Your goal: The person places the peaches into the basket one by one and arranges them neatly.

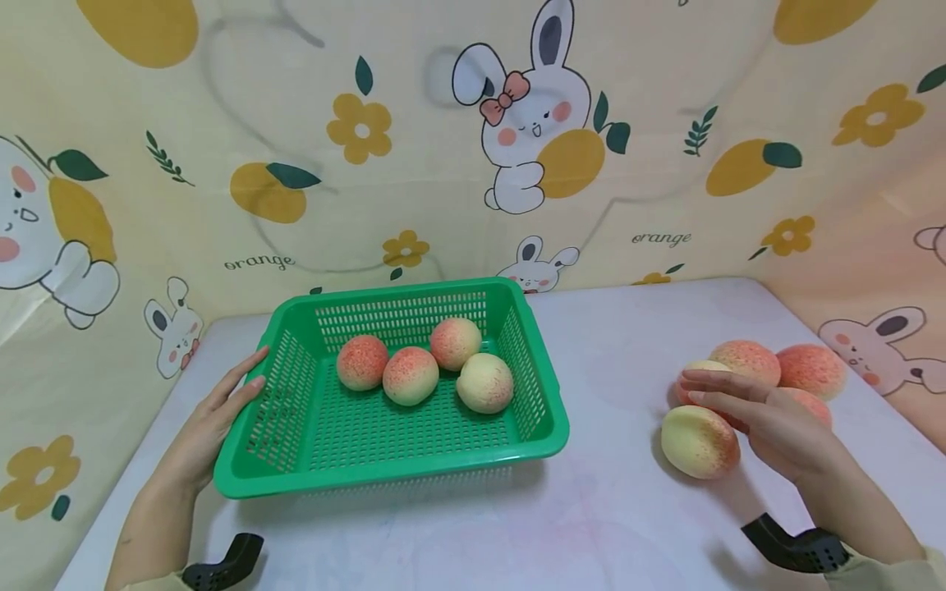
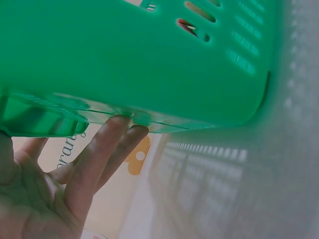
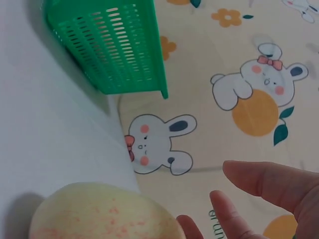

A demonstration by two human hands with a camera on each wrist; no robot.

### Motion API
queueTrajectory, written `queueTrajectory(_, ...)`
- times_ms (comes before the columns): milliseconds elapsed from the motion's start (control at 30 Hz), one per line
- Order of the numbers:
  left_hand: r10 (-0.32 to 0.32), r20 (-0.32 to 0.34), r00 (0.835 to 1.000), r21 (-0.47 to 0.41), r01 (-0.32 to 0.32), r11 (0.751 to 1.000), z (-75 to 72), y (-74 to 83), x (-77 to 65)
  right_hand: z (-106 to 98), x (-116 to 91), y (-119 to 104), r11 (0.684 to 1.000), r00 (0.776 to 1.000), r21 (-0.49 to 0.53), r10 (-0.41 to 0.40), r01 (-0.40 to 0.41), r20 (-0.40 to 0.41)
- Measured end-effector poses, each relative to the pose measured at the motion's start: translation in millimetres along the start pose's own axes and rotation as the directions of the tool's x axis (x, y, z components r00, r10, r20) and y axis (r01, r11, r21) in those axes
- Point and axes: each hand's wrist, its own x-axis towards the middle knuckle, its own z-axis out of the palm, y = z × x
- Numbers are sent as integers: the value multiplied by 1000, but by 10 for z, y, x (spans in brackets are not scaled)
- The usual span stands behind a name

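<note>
A green plastic basket with slotted walls holds several peaches. My left hand is at its left side, fingers extended and touching the outer wall; the left wrist view shows these fingers against the green plastic. My right hand hovers over a group of peaches on the right, fingers stretched forward and thumb apart in the right wrist view. Nearest to it is a yellowish peach with a red-speckled side. Redder peaches lie behind the hand, which partly covers some of them.
The white table carries the basket and the loose peaches. A cloth backdrop printed with rabbits and oranges rises behind the table and along its sides. A black wrist device sits on each forearm.
</note>
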Motion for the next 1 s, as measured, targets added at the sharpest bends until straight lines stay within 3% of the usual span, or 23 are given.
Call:
queueTrajectory(167,-3,2,1000,-22,3,1000,-14,-15,-4,9,-48,49,992,993,-50,113,-115,-40)
queueTrajectory(400,-11,2,1000,-24,11,1000,-12,-15,-2,21,-92,212,975,976,-61,217,-216,16)
queueTrajectory(767,-9,8,1000,-24,9,1000,-7,-2,-9,164,-19,240,969,975,-116,222,-216,35)
queueTrajectory(1000,-9,8,1000,-9,9,1000,4,10,-5,301,133,148,954,960,-113,279,-277,1)
